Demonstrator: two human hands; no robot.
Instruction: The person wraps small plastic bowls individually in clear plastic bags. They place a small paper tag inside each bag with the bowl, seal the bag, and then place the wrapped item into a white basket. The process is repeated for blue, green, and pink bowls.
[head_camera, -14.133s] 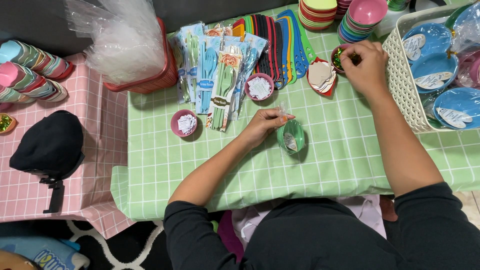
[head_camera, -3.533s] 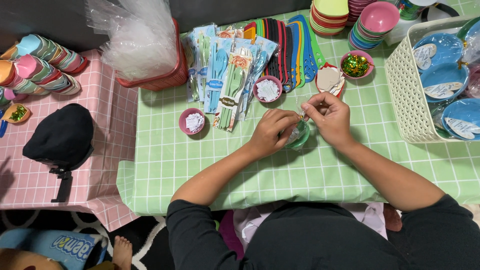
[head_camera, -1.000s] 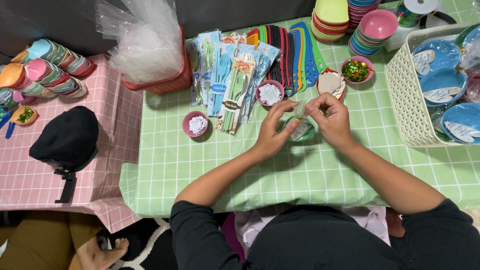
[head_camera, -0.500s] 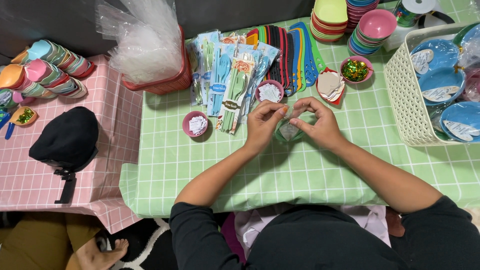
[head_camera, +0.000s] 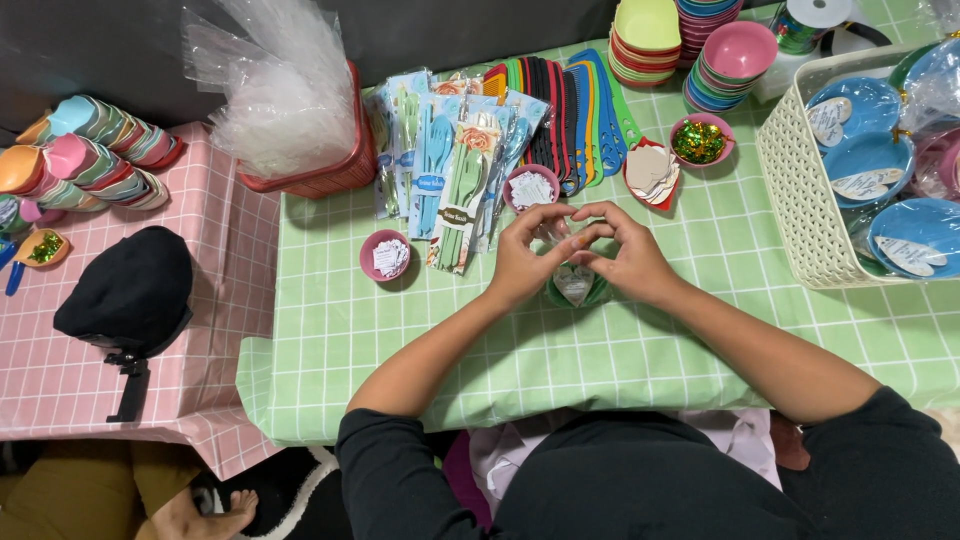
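On the green cloth (head_camera: 420, 330), both hands meet just below the combs (head_camera: 560, 110). Left hand (head_camera: 525, 262) and right hand (head_camera: 625, 262) pinch a clear bag (head_camera: 560, 235); the green bowl (head_camera: 575, 290) inside shows only partly.

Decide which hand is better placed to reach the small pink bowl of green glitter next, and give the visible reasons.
The right hand, probably. It lies on the same side as the glitter bowl, which sits up and to its right with open cloth between. The left hand would have to cross over the right hand and the clear bag both pinch.
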